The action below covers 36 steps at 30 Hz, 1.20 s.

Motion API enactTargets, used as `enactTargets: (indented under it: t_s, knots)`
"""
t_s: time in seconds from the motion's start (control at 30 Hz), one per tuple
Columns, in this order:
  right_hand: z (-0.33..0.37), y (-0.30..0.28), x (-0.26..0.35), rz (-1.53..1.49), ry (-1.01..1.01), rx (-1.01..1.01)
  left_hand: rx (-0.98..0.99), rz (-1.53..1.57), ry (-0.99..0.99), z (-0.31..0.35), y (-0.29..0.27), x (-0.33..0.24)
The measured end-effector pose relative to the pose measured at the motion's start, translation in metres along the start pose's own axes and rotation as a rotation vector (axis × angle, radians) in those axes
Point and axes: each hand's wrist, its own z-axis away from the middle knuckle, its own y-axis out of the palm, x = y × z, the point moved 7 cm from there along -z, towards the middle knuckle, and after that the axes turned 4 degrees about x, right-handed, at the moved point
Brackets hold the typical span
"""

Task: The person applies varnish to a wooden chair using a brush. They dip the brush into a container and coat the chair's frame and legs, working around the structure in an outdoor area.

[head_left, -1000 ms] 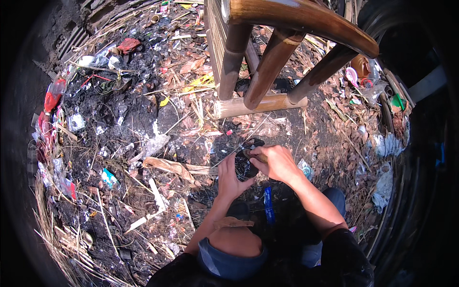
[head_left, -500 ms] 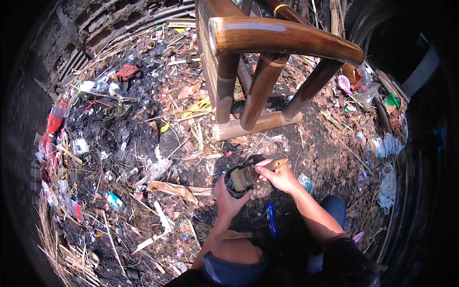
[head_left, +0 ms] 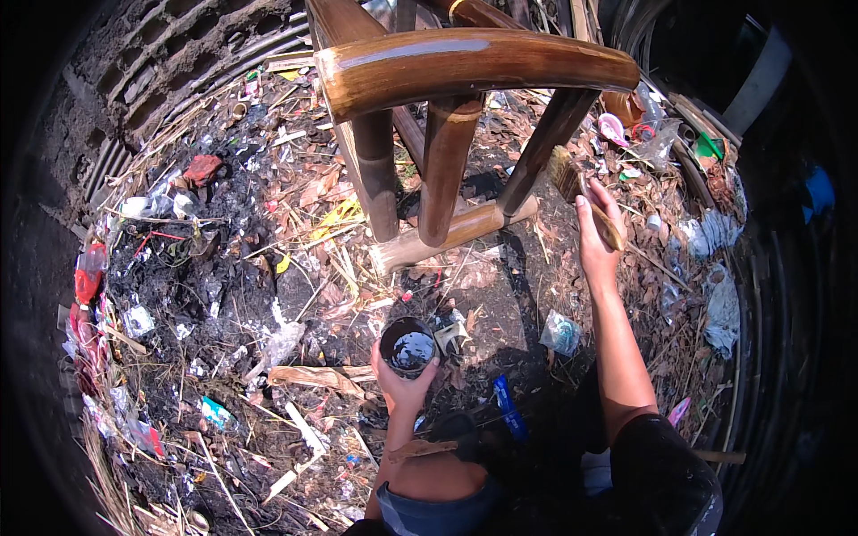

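My left hand (head_left: 400, 386) is wrapped round a dark, round can (head_left: 399, 329), held low in front of me. Liquid inside the can reflects the sky. Off to the right, my right hand (head_left: 597, 239) grips a wide flat paintbrush (head_left: 565, 175) by its wooden handle. The bristles point up and away, close to a leg of the bamboo furniture (head_left: 483, 64) but apparently apart from it. This piece has a thick, glossy brown curved rail on top, dark upright poles and a paler bottom bar (head_left: 463, 236) on the ground.
Dry leaves, straw and plastic scraps litter the dark ground. A blue wrapper (head_left: 509, 407) lies before my knees, a clear plastic bag (head_left: 560, 333) to its right. A brick wall (head_left: 170, 54) rises at the far left. White crumpled plastic (head_left: 720, 304) lies at the right.
My right hand has lifted the paintbrush out of the can and carried it up and right, towards the bamboo furniture. My left hand still holds the can. The whole view has shifted slightly.
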Motion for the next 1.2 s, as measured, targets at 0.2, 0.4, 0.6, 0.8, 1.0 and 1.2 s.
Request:
enactTargets:
  t_s: [0.2,0.4,0.6,0.8,1.0,1.2]
  knots:
    - [-0.023,0.062,0.029,0.725,-0.573,0.321,0.030,-0.090,0.054,0.001,0.009,0.001]
    - [0.019,0.133,-0.076,0.889,-0.294,0.720,0.064,-0.030,-0.014,0.006,0.006,0.005]
    - [0.005,0.098,-0.071,0.689,-0.378,0.553,0.077,0.037,-0.047,0.008,0.025,-0.008]
    - [0.059,0.095,-0.132,0.439,-0.125,0.472,0.116,0.076,-0.117,0.011,0.009,-0.002]
    - [0.028,0.023,-0.257,0.075,0.431,0.051,0.115,0.213,-0.175,0.012,0.031,-0.016]
    - [-0.040,0.019,-0.274,0.257,0.313,0.292,0.140,0.053,-0.126,0.018,0.035,0.003]
